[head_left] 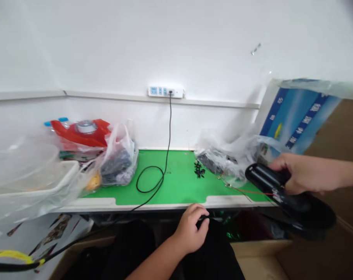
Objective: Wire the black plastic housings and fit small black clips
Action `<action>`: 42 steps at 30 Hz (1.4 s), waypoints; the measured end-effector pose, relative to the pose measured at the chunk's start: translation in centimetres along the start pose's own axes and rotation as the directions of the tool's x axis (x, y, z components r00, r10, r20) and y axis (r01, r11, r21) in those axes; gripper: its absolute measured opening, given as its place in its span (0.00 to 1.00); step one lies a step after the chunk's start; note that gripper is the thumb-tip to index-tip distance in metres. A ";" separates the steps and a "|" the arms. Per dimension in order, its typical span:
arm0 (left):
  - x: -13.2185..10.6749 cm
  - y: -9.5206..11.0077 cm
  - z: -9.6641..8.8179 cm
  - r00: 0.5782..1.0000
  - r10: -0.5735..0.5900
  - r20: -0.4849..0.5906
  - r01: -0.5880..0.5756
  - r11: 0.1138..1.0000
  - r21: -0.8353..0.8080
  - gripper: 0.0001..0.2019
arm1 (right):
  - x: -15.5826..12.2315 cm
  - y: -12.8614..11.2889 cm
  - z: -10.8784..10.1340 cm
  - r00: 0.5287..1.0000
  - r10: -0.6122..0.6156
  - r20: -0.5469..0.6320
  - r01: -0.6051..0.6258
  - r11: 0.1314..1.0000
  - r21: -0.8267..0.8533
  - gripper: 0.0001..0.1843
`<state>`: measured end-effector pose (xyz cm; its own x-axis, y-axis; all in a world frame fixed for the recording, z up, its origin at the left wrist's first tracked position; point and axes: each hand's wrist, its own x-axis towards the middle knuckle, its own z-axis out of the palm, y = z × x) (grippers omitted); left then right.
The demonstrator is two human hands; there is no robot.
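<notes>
While a black two-slot battery holder (264, 177) is gripped in the right hand (309, 173), fingers closed around its far end, one red wire (252, 191) is seen running from it toward the green mat (179, 182) on the table (165, 207). One black moulded housing (309, 212) is seen directly below the holder; its exact shape can't be read. The left hand (191, 229) is closed, fingers curled, just off the table's front edge. One thin black wire (207, 219) is seen at those fingers, but a grip on it can't be confirmed.

On the mat, one pile of small black parts (199, 169) is seen; count not resolvable. One black cord (149, 179) is looped on the mat and routed up to one white power strip (165, 91), with one plug fitted.

Containers: one clear plastic bag (215, 161) holding dark parts is placed just beside the pile. One white plastic bag (118, 153) holding dark items sits at the mat's left end, with one red package (80, 132) behind it. One white tray (33, 182) under clear film is at far left, contents unreadable. One cardboard box (261, 264) is seen below the table. One blue printed carton (299, 116) is seen tilted at right.
</notes>
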<state>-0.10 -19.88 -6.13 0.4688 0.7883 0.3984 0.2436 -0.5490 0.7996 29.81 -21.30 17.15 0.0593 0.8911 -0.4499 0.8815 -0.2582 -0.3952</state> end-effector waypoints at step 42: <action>12.9 -10.1 -12.9 0.813 -0.489 -0.315 0.478 0.254 0.841 0.32 | 10.6 16.1 25.5 0.024 0.252 -0.967 0.183 0.950 0.252 0.14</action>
<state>-7.50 -0.61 -3.25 -0.0053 0.9972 0.0741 0.9999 0.0041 0.0161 32.73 -25.55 -14.36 0.6766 0.3175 0.6644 0.7305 -0.1762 -0.6597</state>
